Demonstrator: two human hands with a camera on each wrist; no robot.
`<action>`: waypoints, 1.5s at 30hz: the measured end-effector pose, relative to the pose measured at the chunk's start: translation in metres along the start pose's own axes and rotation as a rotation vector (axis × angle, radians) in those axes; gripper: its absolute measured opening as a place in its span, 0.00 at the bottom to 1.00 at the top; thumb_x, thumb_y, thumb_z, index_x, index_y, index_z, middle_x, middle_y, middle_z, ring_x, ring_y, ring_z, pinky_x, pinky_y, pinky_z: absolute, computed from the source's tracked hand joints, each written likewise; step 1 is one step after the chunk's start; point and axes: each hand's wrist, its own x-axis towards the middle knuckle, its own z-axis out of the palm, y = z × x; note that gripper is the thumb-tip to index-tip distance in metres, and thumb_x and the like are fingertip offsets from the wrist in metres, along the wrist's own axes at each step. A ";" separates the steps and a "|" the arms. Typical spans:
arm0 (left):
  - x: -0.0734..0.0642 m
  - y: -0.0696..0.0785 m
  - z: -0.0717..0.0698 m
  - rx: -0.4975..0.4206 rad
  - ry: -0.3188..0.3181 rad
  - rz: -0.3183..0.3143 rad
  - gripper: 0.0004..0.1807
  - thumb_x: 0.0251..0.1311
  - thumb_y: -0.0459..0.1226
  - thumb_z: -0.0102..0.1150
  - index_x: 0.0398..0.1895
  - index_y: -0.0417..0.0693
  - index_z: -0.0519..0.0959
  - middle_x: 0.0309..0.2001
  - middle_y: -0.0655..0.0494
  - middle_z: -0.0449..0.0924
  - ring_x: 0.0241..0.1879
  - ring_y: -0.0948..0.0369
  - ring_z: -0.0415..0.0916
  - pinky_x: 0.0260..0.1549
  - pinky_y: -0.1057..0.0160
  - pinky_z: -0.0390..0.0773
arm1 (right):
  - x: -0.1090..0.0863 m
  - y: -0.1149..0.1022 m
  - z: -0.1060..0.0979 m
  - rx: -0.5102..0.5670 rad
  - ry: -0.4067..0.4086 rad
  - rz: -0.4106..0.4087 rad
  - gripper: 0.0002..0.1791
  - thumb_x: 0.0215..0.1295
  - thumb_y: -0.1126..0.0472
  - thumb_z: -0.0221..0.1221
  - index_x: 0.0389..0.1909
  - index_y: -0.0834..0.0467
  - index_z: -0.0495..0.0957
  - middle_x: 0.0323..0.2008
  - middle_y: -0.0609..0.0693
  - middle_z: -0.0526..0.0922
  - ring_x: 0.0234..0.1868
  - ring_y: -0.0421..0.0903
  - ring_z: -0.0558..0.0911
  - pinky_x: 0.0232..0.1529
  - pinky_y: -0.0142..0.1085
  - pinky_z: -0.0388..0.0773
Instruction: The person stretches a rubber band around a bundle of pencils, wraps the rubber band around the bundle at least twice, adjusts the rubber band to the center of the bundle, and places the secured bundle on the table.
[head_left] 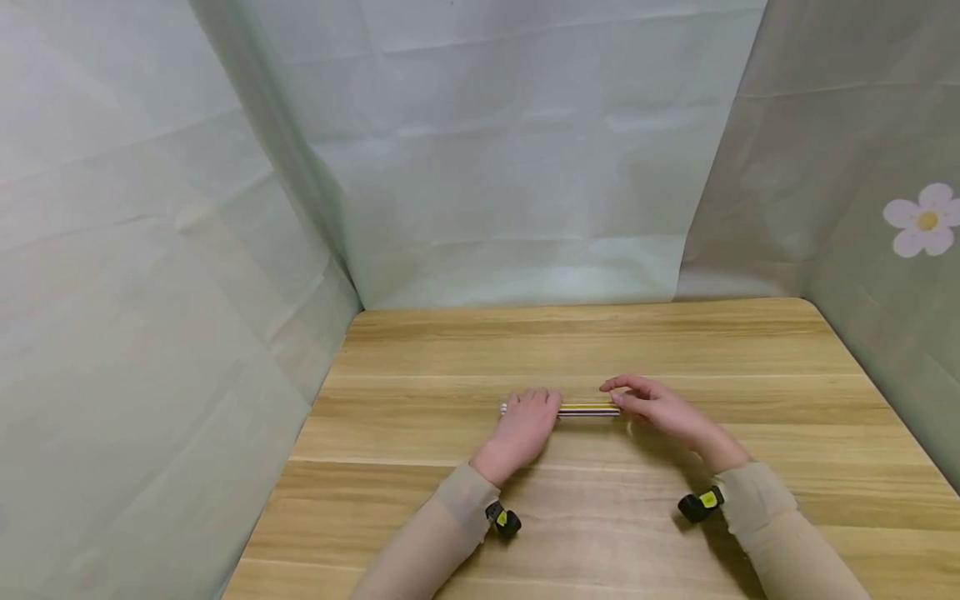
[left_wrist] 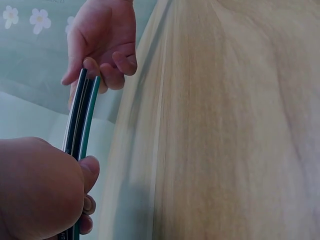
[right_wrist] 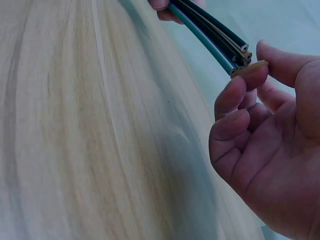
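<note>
My left hand [head_left: 527, 425] grips a bundle of pencils [head_left: 589, 411] near the middle of the table, fingers wrapped round its left part. The pencils lie side by side, with dark, green and pale striped barrels in the wrist views. At the bundle's right end is my right hand [head_left: 663, 414], its fingers bent. In the right wrist view, a thin yellowish rubber band [right_wrist: 250, 68] lies across a fingertip of that hand, against the pencil ends, with the thumb at its edge. The left palm hides part of the bundle.
The wooden table [head_left: 570, 350] extends round both hands. Pale cloth [head_left: 517, 167] hangs behind it and along both sides, with a flower print [head_left: 927, 221] on the right. A small black-and-yellow device is strapped to each wrist.
</note>
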 end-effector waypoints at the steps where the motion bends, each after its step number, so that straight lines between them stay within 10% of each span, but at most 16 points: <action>1: 0.000 -0.001 0.001 -0.008 -0.006 -0.004 0.08 0.83 0.41 0.51 0.55 0.48 0.75 0.52 0.51 0.81 0.52 0.54 0.79 0.54 0.48 0.79 | 0.000 0.000 0.000 -0.016 -0.006 -0.008 0.23 0.84 0.53 0.56 0.71 0.61 0.74 0.42 0.56 0.75 0.42 0.51 0.73 0.42 0.40 0.76; 9: -0.001 -0.008 0.001 -0.066 -0.012 -0.017 0.11 0.82 0.41 0.53 0.59 0.47 0.76 0.59 0.48 0.81 0.59 0.51 0.78 0.58 0.45 0.77 | -0.003 -0.005 0.000 -0.150 -0.027 -0.081 0.20 0.84 0.56 0.55 0.70 0.56 0.76 0.54 0.61 0.79 0.51 0.53 0.75 0.53 0.42 0.72; 22: -0.004 -0.010 -0.001 -0.118 -0.027 -0.021 0.08 0.83 0.41 0.52 0.54 0.48 0.75 0.57 0.48 0.82 0.59 0.50 0.79 0.63 0.38 0.75 | -0.002 -0.003 0.012 -0.171 -0.059 -0.185 0.20 0.82 0.62 0.57 0.70 0.56 0.75 0.36 0.59 0.79 0.37 0.48 0.76 0.38 0.37 0.73; 32: 0.000 -0.019 -0.001 -0.189 -0.054 -0.068 0.06 0.80 0.40 0.57 0.44 0.49 0.75 0.38 0.56 0.80 0.40 0.57 0.81 0.40 0.55 0.80 | 0.002 -0.006 0.037 -0.537 0.036 -0.380 0.26 0.76 0.60 0.66 0.73 0.51 0.77 0.33 0.42 0.82 0.32 0.37 0.76 0.36 0.38 0.77; 40: 0.000 -0.027 -0.005 -0.398 -0.096 -0.092 0.05 0.82 0.37 0.54 0.44 0.46 0.73 0.32 0.58 0.74 0.33 0.59 0.76 0.37 0.57 0.80 | 0.009 -0.004 0.051 -0.740 0.139 -0.672 0.03 0.72 0.64 0.68 0.41 0.52 0.88 0.44 0.43 0.85 0.49 0.44 0.80 0.52 0.46 0.79; 45: -0.004 -0.031 -0.019 -0.550 -0.100 -0.037 0.03 0.82 0.35 0.51 0.46 0.45 0.70 0.32 0.58 0.71 0.31 0.62 0.71 0.36 0.61 0.78 | 0.018 -0.001 0.047 -0.675 0.068 -0.618 0.08 0.80 0.63 0.59 0.39 0.54 0.85 0.45 0.46 0.87 0.51 0.46 0.81 0.55 0.49 0.78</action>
